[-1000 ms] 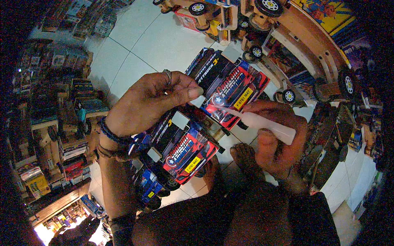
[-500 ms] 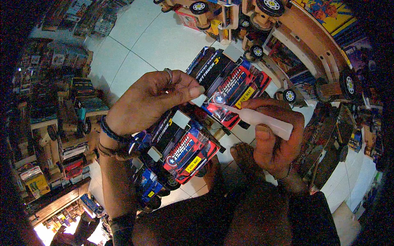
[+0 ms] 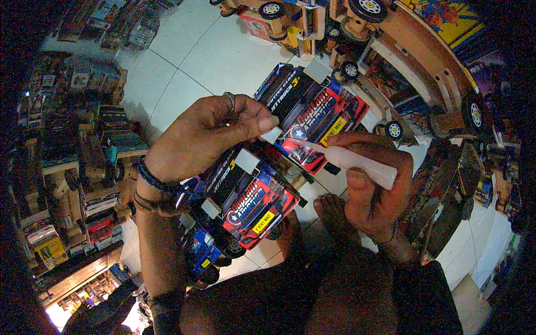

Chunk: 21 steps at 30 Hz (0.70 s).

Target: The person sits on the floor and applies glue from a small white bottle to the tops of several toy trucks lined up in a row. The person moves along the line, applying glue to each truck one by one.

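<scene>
My left hand (image 3: pixel 204 131) pinches a small pale square plate (image 3: pixel 271 135) between thumb and fingers, at the near left corner of a red and blue toy truck (image 3: pixel 340 114). In my right hand (image 3: pixel 385 206) is a translucent white squeeze bottle (image 3: pixel 363 166), its thin nozzle aimed left, with the tip close to the plate; whether they touch I cannot tell. A matching pale plate (image 3: pixel 317 71) stands at that truck's other front corner. Nearer to me sits a second, similar toy truck (image 3: pixel 254 209), partly under my left wrist, with two pale plates at its front.
Another blue toy truck (image 3: pixel 200 252) stands by my left forearm. Wooden toy trucks with black wheels (image 3: pixel 393 130) line the right and far side. On the left are stacked toy vehicles (image 3: pixel 100 209). My bare foot (image 3: pixel 333 215) rests on the tiled floor (image 3: pixel 178 56).
Hardly anything differs. Both hands keep their grips, and the bottle's nozzle stays near the small plate. A dark shape at the lower left has shifted.
</scene>
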{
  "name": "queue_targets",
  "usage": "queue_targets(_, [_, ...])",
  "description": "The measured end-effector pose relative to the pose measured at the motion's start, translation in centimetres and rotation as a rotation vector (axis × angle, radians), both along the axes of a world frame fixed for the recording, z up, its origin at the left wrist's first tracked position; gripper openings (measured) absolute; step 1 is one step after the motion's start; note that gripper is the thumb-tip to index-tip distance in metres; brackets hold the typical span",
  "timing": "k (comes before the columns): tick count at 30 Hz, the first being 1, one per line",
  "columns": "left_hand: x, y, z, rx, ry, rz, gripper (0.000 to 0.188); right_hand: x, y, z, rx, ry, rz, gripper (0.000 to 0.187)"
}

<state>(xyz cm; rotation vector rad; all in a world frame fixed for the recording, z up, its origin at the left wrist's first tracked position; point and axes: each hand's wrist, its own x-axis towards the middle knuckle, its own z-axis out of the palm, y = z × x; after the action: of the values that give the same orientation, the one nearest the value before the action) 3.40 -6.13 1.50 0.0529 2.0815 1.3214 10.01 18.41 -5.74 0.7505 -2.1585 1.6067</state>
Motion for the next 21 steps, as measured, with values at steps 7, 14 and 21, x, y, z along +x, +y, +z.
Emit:
queue_targets(7, [0.1,0.0,-0.2,0.003,0.009,0.025,0.030,0.0,0.5,0.4,0.048,-0.028,0.008,0.047])
queue_targets(14, [0.8,-0.9,-1.4,0.014,0.171,0.026,0.029,0.6,0.9,-0.2,-0.159,0.019,-0.162,0.042])
queue_targets(21, [1.2,-4.5,-0.6,-0.096,0.259,-0.046,0.031,3.5,0.3,1.9,-0.317,-0.394,-0.286,0.029])
